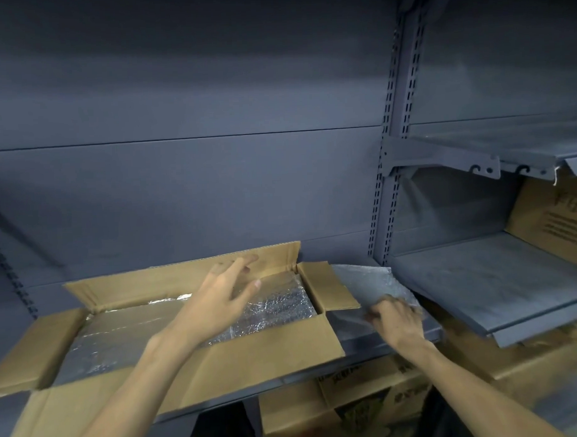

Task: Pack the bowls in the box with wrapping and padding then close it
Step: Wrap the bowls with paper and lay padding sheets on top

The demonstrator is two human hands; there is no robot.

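An open cardboard box (262, 356) lies on a grey shelf with all its flaps spread outward. Silver bubble padding (121, 335) covers the inside, so no bowls are visible. My left hand (224, 299) hovers over the right part of the box with its fingers spread, close to the far flap (184, 280), holding nothing. To the right of the box, my right hand (397, 319) is closed on the near edge of a loose silver padding sheet (364, 281) that lies on the shelf.
The grey shelf (392, 337) has a slotted metal upright (383, 195) behind it. A second shelf bay (498, 276) stands lower right, with a printed carton (555, 218) at its back. More cardboard cartons (352, 402) sit below the shelf.
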